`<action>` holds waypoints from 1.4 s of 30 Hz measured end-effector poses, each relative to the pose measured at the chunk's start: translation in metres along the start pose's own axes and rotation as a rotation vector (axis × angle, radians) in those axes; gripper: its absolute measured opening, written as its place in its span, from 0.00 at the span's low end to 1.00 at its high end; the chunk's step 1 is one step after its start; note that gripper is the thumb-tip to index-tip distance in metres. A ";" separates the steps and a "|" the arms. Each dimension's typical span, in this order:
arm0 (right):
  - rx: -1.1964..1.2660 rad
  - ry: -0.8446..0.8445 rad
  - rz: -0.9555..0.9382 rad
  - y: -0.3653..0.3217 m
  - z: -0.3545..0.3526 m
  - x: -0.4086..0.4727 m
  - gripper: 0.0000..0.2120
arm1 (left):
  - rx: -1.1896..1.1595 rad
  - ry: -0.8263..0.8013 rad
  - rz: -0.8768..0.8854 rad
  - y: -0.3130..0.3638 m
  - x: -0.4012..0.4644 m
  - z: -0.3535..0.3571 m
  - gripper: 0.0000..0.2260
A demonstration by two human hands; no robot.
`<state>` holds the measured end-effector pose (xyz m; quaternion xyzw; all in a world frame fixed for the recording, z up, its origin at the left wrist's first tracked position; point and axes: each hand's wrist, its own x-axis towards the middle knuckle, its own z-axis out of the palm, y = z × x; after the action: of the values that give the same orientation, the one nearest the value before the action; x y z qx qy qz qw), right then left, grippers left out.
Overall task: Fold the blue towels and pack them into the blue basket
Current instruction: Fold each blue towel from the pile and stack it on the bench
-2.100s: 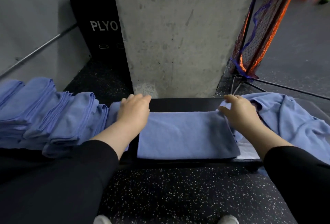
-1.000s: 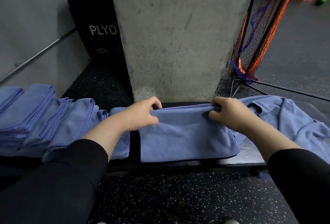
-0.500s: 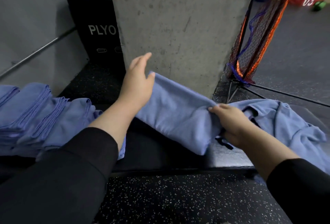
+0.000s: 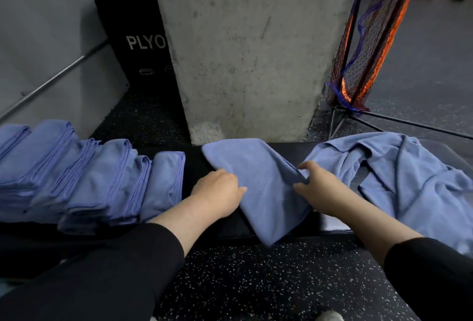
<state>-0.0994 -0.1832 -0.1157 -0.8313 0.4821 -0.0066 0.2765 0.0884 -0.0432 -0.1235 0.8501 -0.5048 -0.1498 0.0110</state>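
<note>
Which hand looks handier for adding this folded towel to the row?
Probably the left hand: it rests on the folded towel right beside the row of folded towels. The right hand sits on the far side.

A single head-worn camera is looking forward and steeply down from above the person's forearms, close over a black bench (image 4: 194, 167) running left to right across the middle of the frame. It is facing a concrete pillar (image 4: 250, 46) just beyond the bench. The wide lens is bending the edges, taking in a black PLYO box (image 4: 135, 39) far left and a netted stand (image 4: 363, 46) far right. The speckled floor (image 4: 256, 282) is filling the near edge.
</note>
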 end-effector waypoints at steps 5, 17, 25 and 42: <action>0.168 -0.057 -0.071 -0.002 0.004 -0.003 0.11 | -0.053 -0.020 -0.033 -0.006 0.024 -0.007 0.25; -0.434 0.138 -0.545 0.020 0.017 -0.010 0.07 | 0.135 0.020 0.301 -0.013 -0.005 0.006 0.25; -0.344 0.032 -0.805 0.057 0.023 -0.019 0.14 | 0.085 0.099 0.479 -0.018 -0.031 0.021 0.11; -0.186 0.193 -0.574 0.014 0.027 -0.022 0.12 | 0.068 0.253 0.333 -0.007 -0.038 0.020 0.07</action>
<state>-0.1151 -0.1586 -0.1397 -0.9507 0.2504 -0.1190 0.1391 0.0722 -0.0046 -0.1342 0.7669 -0.6376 -0.0210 0.0700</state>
